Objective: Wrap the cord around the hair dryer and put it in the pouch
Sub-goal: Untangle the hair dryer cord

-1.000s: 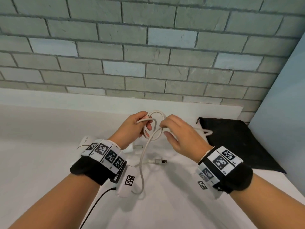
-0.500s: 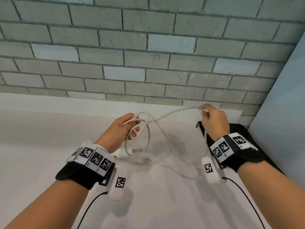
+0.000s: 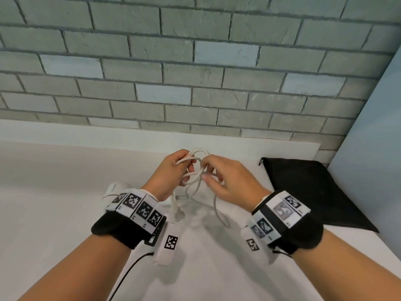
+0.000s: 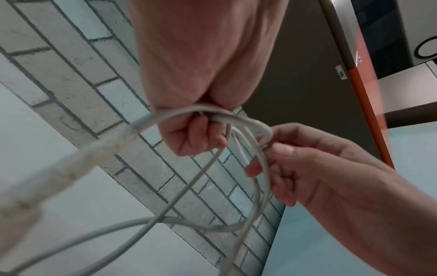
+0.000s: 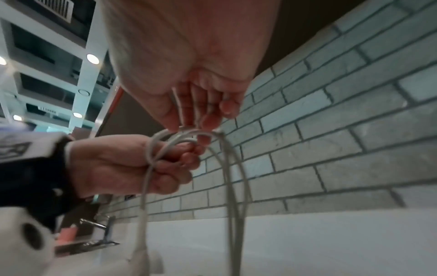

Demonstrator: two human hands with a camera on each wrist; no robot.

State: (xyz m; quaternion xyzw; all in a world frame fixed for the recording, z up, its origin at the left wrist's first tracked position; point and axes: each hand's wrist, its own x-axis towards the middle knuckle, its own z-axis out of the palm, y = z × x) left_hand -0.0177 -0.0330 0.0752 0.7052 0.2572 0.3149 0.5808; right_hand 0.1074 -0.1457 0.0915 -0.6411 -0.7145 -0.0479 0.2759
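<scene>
White counter [image 3: 65, 213], left hand [image 3: 171, 172] gripping cord [image 3: 196, 177] coils, right hand [image 3: 227, 181] pinching loop, tail seemingly hanging down.

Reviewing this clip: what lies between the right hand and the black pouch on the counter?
Nothing: in the head view only bare white counter separates the right hand from the pouch. The cord is on the hand's other side.

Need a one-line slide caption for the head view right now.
Both hands coil the white cord: left hand grips the loops, right hand pinches a strand, black pouch waiting on the counter.
</scene>
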